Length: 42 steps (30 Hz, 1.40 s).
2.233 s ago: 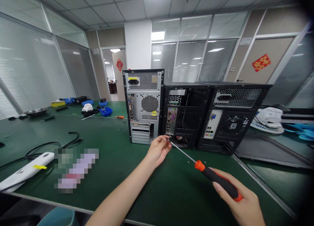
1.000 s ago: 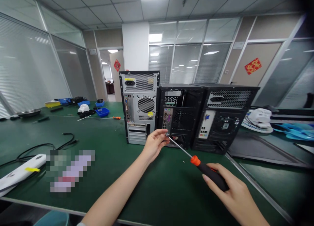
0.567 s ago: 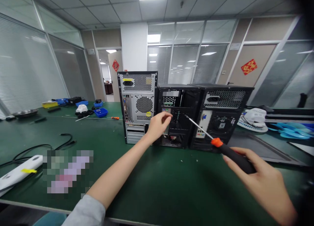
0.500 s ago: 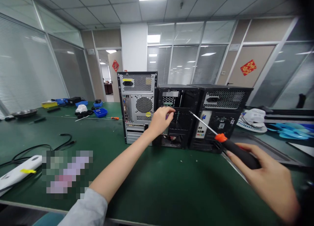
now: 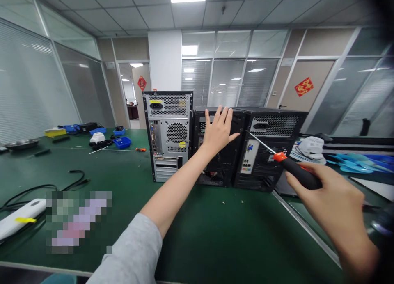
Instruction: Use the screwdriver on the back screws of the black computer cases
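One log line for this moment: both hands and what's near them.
left hand: spread open in front of middle computer case, contact unclear | right hand: gripping screwdriver | screwdriver: tip near edge of right case, contact unclear

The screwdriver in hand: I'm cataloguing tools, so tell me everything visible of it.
The screwdriver has a black handle with an orange collar and a slim, silvery, metal-looking shaft. The right hand grips it, hiding part of the handle. It points up and left in the view, in front of the rightmost computer case. Tip contact is unclear.
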Motion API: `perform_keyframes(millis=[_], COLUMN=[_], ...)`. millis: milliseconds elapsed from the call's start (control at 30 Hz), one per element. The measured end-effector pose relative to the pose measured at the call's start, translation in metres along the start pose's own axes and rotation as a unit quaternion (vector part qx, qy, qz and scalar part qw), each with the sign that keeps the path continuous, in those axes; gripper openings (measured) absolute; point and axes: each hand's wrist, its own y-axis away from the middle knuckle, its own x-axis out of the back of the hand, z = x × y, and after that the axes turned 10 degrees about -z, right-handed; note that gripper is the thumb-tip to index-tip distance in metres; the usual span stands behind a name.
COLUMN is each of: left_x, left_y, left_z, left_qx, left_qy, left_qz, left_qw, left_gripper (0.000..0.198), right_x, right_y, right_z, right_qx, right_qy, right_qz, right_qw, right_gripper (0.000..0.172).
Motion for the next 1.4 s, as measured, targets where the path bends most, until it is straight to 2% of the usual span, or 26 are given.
perform_keyframes(millis=[200,400,667,1000,1200,1400], left_x=[-0.013,-0.019,-0.021,-0.024,-0.024,-0.024], left_y=[-0.004,-0.007,-0.007,-0.008,-0.008,-0.009], left_z=[0.014,0.018,0.018,0.017,0.017,0.017], left_qx=[0.073,0.102,0.105,0.105,0.117,0.121], left_qy=[-0.027,-0.024,-0.017,-0.024,-0.06,-0.07], left_qz=[-0.006,-0.005,0.002,0.016,0.011,0.004], left_qw=[0.997,0.994,0.994,0.994,0.991,0.99], left_gripper=[0.091,0.096,0.093,0.09,0.09,0.093], right_x=[-0.01,-0.013,-0.017,-0.017,-0.021,-0.021], right_y=[0.0,-0.002,-0.007,-0.01,-0.012,-0.012], right_z=[0.002,-0.001,-0.002,-0.004,-0.002,-0.004], right_qx=[0.021,0.043,0.049,0.043,0.089,0.101], right_qy=[0.025,0.025,0.048,0.066,0.074,0.086], right_qz=[-0.003,0.01,0.019,-0.004,0.059,0.063], right_qw=[0.999,0.999,0.997,0.997,0.992,0.989], right_gripper=[0.035,0.032,0.033,0.033,0.035,0.034])
